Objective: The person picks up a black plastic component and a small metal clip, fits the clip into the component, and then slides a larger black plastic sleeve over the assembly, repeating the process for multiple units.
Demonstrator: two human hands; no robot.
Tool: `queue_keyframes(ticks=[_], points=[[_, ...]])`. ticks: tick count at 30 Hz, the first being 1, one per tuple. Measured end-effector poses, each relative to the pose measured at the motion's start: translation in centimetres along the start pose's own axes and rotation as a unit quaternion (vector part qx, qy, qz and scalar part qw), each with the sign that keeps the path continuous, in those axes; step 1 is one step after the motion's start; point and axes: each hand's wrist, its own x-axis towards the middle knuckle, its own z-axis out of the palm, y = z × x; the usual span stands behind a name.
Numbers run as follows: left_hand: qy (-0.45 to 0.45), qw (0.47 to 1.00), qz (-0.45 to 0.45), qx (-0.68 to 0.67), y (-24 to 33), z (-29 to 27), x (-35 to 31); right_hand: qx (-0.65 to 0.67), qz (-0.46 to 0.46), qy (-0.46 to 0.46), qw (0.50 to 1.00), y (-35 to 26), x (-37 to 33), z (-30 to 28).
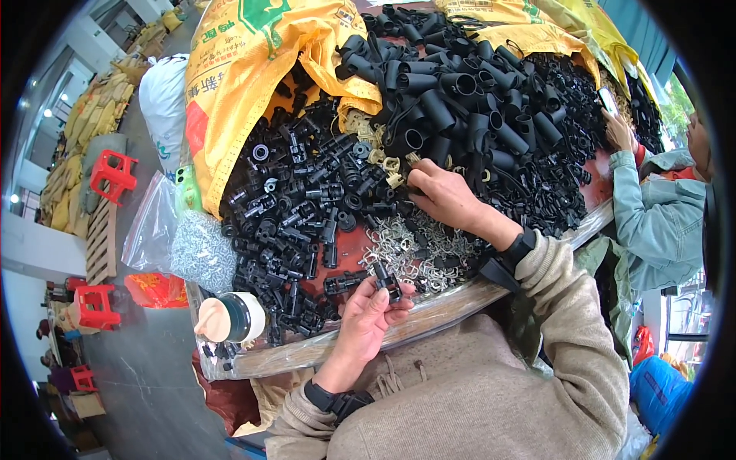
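My left hand [365, 320] is closed around a small black plastic fitting [386, 284], held over the table's near edge. My right hand [451, 198] reaches further in, its fingers bent and pressed together beside small beige plastic rings [392, 165]. What lies between those fingertips is hidden. Left of the right hand spreads a heap of black plastic fittings [295, 207], like the held one. Below it is a scatter of silvery metal clips [410, 249]. Behind it rises a pile of black plastic tubes [437, 111].
A yellow woven sack [230, 100] lies open at the left. Nearer stand a bag of small metal pieces [203, 249] and a dark cup with a pinkish lid [244, 316]. A co-worker's hand [619, 130] holds a phone at the right. Red stools [113, 175] stand on the floor.
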Motion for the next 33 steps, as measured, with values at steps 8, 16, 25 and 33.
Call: queue_keyframes(ticks=[8, 16, 25, 33], points=[[-0.004, 1.000, -0.002, -0.004, -0.2, 0.0, 0.1, 0.191, 0.059, -0.031, 0.979, -1.2, 0.9, -0.3], [-0.011, 0.999, 0.010, -0.029, -0.1, -0.2, 0.1, 0.358, 0.123, -0.094, 0.921, -4.3, -2.8, -1.6], [-0.024, 0.999, 0.014, -0.039, -0.2, -0.3, 0.1, 0.396, -0.005, -0.192, 0.898, -7.4, -6.2, -1.1], [-0.023, 0.998, 0.035, -0.052, -0.3, 0.0, 0.2, 0.379, 0.017, -0.186, 0.906, -7.9, -6.8, -1.3]])
